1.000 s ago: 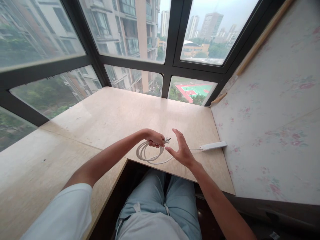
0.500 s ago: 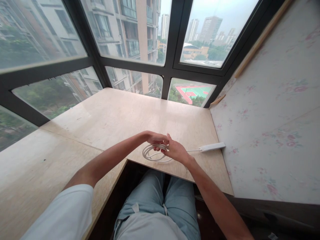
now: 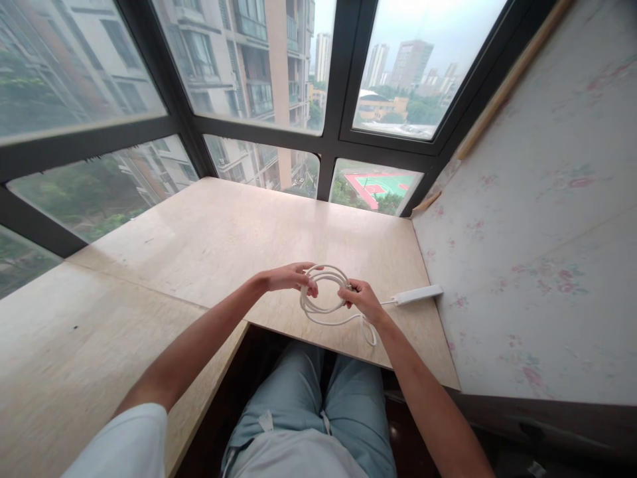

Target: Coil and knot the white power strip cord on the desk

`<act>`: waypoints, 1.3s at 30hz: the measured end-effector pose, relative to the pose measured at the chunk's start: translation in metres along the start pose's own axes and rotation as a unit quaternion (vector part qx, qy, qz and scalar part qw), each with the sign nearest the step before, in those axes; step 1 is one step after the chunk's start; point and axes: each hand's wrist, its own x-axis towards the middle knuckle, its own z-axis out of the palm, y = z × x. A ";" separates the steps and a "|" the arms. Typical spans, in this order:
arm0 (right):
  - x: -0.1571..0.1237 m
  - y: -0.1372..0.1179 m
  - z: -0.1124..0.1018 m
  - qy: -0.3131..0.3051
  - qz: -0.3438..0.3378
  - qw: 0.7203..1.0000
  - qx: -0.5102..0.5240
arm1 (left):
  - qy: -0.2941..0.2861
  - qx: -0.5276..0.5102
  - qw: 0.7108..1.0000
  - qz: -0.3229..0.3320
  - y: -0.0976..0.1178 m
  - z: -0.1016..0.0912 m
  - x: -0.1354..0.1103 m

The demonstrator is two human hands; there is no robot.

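A white power cord (image 3: 326,310) is wound into a loose coil of several loops, held above the ledge. My left hand (image 3: 292,277) reaches in from the left, with its fingers curled around the coil's left side. At the coil's right side, my right hand (image 3: 364,299) pinches the loops between thumb and fingers. One slack loop hangs below my right hand. From behind that hand the cord runs right to a slim white power strip (image 3: 419,295), which lies on the ledge near the wall.
The pale stone-look ledge (image 3: 239,232) has its front edge and a corner cutout just before my legs. Dark-framed windows (image 3: 328,143) close off the back and left. A flowered papered wall (image 3: 537,265) borders the right.
My hands have moved apart from being close together, and the coil is now spread open between them. A slack loop now shows under my right hand. The view has shifted slightly.
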 end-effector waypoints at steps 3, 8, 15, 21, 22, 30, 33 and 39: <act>-0.001 0.005 0.003 0.045 0.010 0.995 0.090 | 0.045 -0.023 0.998 0.048 -0.034 -0.004 -0.004; -0.003 0.014 0.013 0.124 0.035 0.975 0.182 | 0.126 -0.147 0.976 0.097 -0.102 0.014 0.004; -0.019 0.030 0.026 0.167 0.097 0.957 0.218 | 0.219 -0.373 0.871 0.231 -0.131 0.054 0.027; -0.035 0.036 0.043 0.168 0.123 0.963 0.169 | 0.251 -0.470 0.818 0.217 -0.127 0.063 0.039; -0.036 0.036 0.045 0.168 0.122 0.966 0.152 | 0.257 -0.479 0.811 0.216 -0.127 0.064 0.041; -0.034 0.042 0.059 0.177 0.104 0.978 -0.029 | 0.273 -0.412 0.829 0.263 -0.121 0.079 0.045; -0.035 0.046 0.066 0.164 0.112 0.980 0.002 | 0.282 -0.392 0.824 0.296 -0.118 0.080 0.046; -0.044 0.034 0.061 0.017 0.155 0.959 0.236 | 0.275 -0.449 0.793 0.305 -0.109 0.068 0.044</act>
